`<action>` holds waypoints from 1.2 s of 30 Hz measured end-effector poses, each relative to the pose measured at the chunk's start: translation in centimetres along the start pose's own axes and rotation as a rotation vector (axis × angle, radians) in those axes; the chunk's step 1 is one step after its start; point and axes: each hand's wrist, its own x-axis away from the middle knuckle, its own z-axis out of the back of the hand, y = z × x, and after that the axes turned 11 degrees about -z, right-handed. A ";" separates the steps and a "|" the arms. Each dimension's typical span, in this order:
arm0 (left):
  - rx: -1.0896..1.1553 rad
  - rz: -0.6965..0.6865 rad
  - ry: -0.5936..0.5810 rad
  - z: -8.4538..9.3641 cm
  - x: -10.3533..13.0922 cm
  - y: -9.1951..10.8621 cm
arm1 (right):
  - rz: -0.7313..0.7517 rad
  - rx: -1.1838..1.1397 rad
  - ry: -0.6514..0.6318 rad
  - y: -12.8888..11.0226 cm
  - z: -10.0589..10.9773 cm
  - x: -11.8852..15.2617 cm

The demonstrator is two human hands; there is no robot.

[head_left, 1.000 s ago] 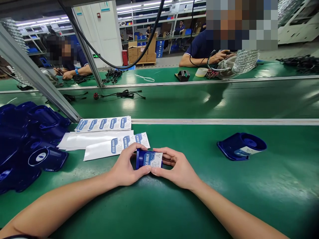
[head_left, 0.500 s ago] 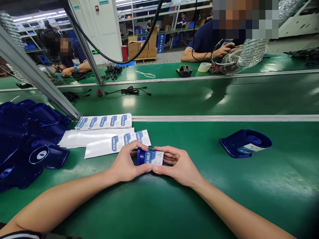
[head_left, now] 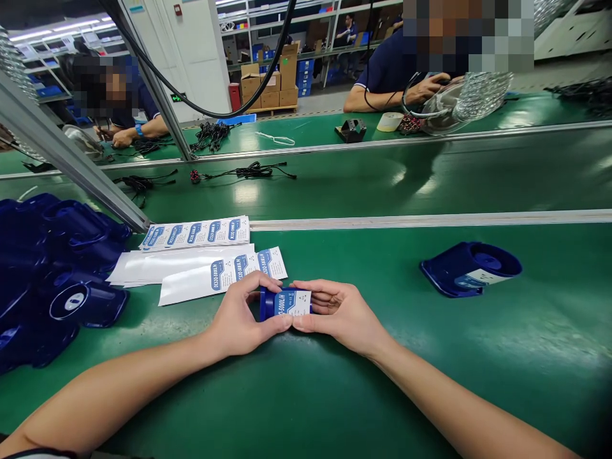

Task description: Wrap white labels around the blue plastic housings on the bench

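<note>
While blue plastic parts (head_left: 29, 261) lie heaped at far left, label sheets (head_left: 189, 288) lie beside them. Just in front of the sheets, the left hand (head_left: 243, 319) grasps one end of a blue cup (head_left: 269, 305) and the right hand (head_left: 351, 319) the other, though part of the grip is hidden from me. Its label (head_left: 296, 303) shows between them. That hold has barely changed in a second, so the work seems to linger at one stage. Another labelled cup (head_left: 461, 262) lies well to the right.
</note>
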 end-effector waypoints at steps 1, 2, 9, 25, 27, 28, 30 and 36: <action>0.005 0.011 0.001 0.0 -0.1 0.0 | -0.007 -0.010 0.000 0.0 0.0 0.0; 0.015 0.022 0.004 0.1 -0.2 0.0 | -0.013 -0.019 0.001 0.0 -0.1 0.0; 0.066 0.045 0.009 0.2 -0.7 -0.1 | -0.055 -0.054 0.005 -0.1 -0.2 0.3; -0.005 0.032 -0.004 0.2 -0.3 0.2 | -0.057 -0.070 -0.010 0.4 0.2 -0.1; 0.003 0.029 -0.008 0.2 -0.4 0.1 | -0.051 -0.063 -0.011 0.4 0.2 -0.1; 0.004 0.031 -0.011 0.3 -0.5 0.1 | -0.045 -0.050 -0.009 0.4 0.3 -0.1; 0.000 0.030 -0.020 0.3 -0.5 0.2 | -0.019 0.015 0.008 0.3 0.4 0.0; 0.015 0.039 -0.022 0.3 -0.5 0.3 | 0.203 0.351 0.024 -0.2 0.4 0.7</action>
